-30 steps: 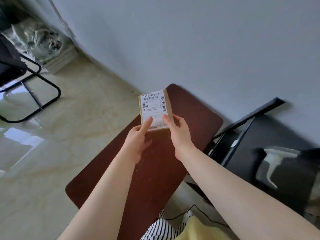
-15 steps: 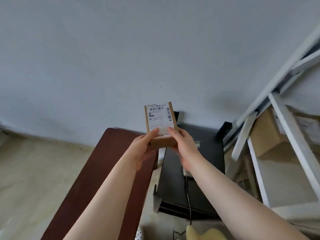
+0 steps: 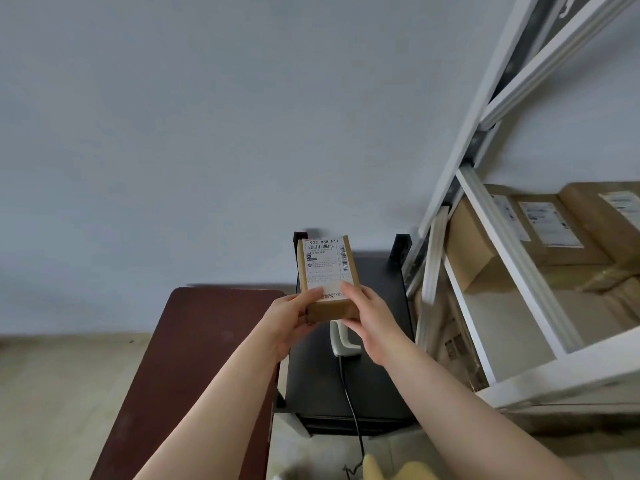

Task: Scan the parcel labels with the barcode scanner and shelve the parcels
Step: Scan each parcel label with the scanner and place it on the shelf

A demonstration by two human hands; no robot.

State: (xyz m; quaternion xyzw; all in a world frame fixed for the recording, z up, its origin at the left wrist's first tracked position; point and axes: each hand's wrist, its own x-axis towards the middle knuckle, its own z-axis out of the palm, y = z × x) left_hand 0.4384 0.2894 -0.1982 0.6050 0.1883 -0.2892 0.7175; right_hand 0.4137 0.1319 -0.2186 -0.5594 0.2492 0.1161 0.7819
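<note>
We hold a small brown parcel [image 3: 329, 282] up in front of us with both hands, its white label [image 3: 325, 263] facing us and its far end tipped up towards the wall [image 3: 207, 133]. Our left hand [image 3: 289, 322] grips the near left corner, thumb laid over the label's lower edge and fingers curled beneath the box. Our right hand [image 3: 372, 323] grips the near right corner the same way, thumb on top near the label's bottom edge, the other fingers hidden under the parcel. The label carries bar codes along its top and right side and a printed code across its head; the smaller print is too fine to read.

Below the parcel, a white scanner [image 3: 341, 341] lies on a black stand [image 3: 374, 386], mostly hidden by the parcel and our right hand; its dark cable [image 3: 351, 410] runs off the stand's near edge towards us. A dark red-brown bench [image 3: 194, 358] stands just left of the stand, its far end close to the wall.

To the right rises a white shelf [image 3: 512, 258]. Several brown boxes [image 3: 561, 237] with white labels sit on one level of it, packed against each other near the shelf's left upright. More cardboard shows on the level beneath, blurred. Something yellow [image 3: 398, 469] shows at the bottom edge of the view.
</note>
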